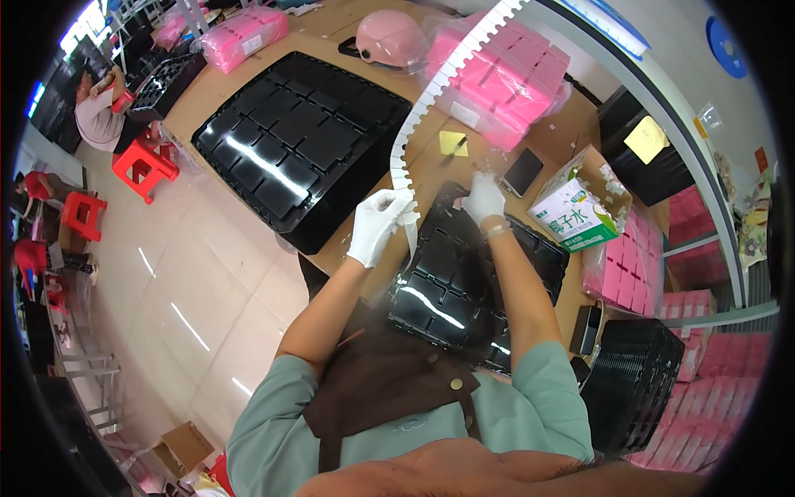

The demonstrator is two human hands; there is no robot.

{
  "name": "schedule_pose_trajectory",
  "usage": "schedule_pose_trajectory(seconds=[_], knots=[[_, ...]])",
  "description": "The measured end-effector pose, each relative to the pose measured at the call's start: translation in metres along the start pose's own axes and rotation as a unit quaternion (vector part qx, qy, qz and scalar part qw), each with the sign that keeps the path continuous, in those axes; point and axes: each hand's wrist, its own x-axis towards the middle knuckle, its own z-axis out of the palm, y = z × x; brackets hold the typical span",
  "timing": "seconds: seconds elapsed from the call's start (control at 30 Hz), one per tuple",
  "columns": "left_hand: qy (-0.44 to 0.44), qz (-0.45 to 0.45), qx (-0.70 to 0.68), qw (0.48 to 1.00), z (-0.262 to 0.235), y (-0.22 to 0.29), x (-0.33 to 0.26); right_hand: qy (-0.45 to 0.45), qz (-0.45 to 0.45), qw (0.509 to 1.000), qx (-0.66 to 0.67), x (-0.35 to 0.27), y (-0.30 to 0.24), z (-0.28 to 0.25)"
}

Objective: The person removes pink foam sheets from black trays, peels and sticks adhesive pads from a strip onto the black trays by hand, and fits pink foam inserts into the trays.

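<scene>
My left hand (379, 224), in a white glove, pinches the end of a long white strip (404, 149) with a notched edge, which looks like a strip of stickers. The strip curves up and away to the top of the view, and a short tail hangs below my fingers. My right hand (484, 199), also gloved, is at the far edge of a black plastic tray (451, 273) with rectangular sections. Its fingers are blurred, so their pose is unclear. Beyond it lie a yellow note pad (453, 143) and a dark phone (523, 172).
A tall stack of black trays (290, 132) stands at the left. Pink wrapped packs (505, 70) and a pink helmet (391, 37) sit at the back. A cut-open carton (575, 203) is at the right, near more black trays (633, 381). Red stools (145, 168) and other people are farther left.
</scene>
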Motion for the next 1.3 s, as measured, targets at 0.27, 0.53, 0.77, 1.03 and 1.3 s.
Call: schedule_pose_trajectory(seconds=[0.27,0.53,0.77,1.03,1.3], knots=[[-0.041,0.036,0.005,0.998,0.008,-0.008,-0.01,-0.093,0.014,0.763,0.64,-0.101,-0.068,-0.012],[-0.124,-0.034,-0.025,0.991,0.021,-0.002,0.005,0.118,-0.018,0.824,0.554,-0.123,-0.054,-0.016],[-0.009,0.029,-0.033,0.999,0.015,0.001,0.009,-0.008,-0.093,0.875,0.475,-0.135,-0.024,-0.03],[-0.013,0.022,0.018,1.0,0.005,0.006,-0.004,-0.105,-0.205,0.971,0.066,-0.192,-0.068,0.016],[-0.029,0.051,0.037,0.998,0.008,0.007,-0.018,-0.052,-0.007,0.904,0.424,-0.148,-0.036,-0.002]])
